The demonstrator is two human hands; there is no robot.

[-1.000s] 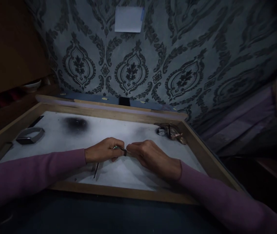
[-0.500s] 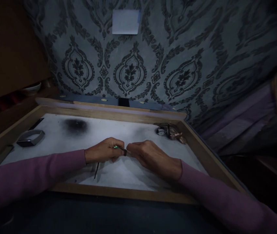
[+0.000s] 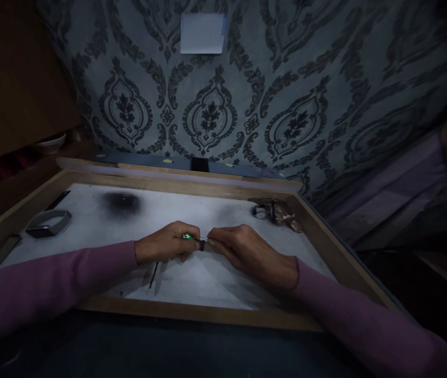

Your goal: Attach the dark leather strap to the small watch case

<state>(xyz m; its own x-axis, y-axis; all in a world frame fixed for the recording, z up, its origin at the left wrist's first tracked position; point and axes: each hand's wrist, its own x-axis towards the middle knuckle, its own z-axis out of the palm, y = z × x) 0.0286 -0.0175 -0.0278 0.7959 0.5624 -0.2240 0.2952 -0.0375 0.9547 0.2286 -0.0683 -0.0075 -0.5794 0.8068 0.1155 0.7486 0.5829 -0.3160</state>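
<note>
My left hand (image 3: 170, 242) is closed round a small smartwatch (image 3: 187, 237) with green lights glowing on its side, most of it hidden by the fingers. A short dark strap end (image 3: 202, 244) sticks out toward the right. Below the hand hangs a thin dark strip (image 3: 153, 275), perhaps the other strap. My right hand (image 3: 243, 251) pinches close beside it, with a thin pale wire-like piece (image 3: 204, 239) at its fingertips. What else those fingers hold is hidden. Both hands are above the white bottom of a shallow wooden tray (image 3: 200, 314).
A grey looped wristwatch (image 3: 49, 223) lies at the tray's left, near dark flat strips (image 3: 59, 199). At the back right sit a round-dialled watch (image 3: 261, 211) and a crumpled brownish bundle (image 3: 284, 216). Wooden walls edge the tray; patterned fabric (image 3: 210, 115) rises behind.
My right hand has shifted slightly to the right, and the thin pale piece now shows between the hands. My left hand has barely moved and keeps hold of the smartwatch.
</note>
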